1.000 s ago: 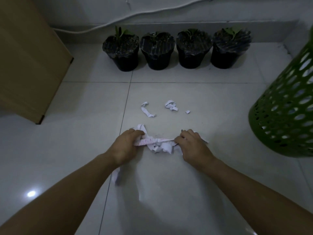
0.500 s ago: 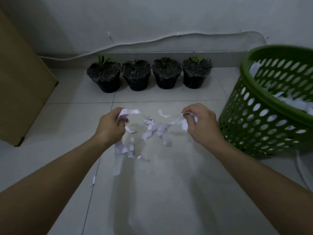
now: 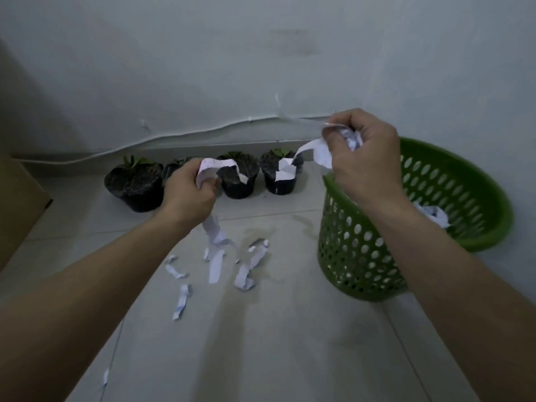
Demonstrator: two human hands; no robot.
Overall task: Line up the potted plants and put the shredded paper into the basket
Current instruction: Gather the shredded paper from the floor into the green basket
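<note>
Floor: pale glossy tiles, dimly lit, with grout lines running across and toward the camera.
Wall: plain white wall at the floor's far edge; a white cable sagged along it just above the skirting.
Pots: four black pots stood in a row along the far edge against the skirting, close side by side; the second from the left was mostly hidden behind the left hand.
Basket: a green perforated basket stood at the right side of the floor, near the wall, with white shreds inside.
Board: a brown board leaned at the left edge.
Left hand: the left hand was closed around paper strips, raised above the floor.
Right hand: the right hand was clenched on a wad of shreds, held above the basket's near rim.
Paper: strips trailed between the hands and hung below the left one; loose scraps lay on the floor's middle, left of the basket.
</note>
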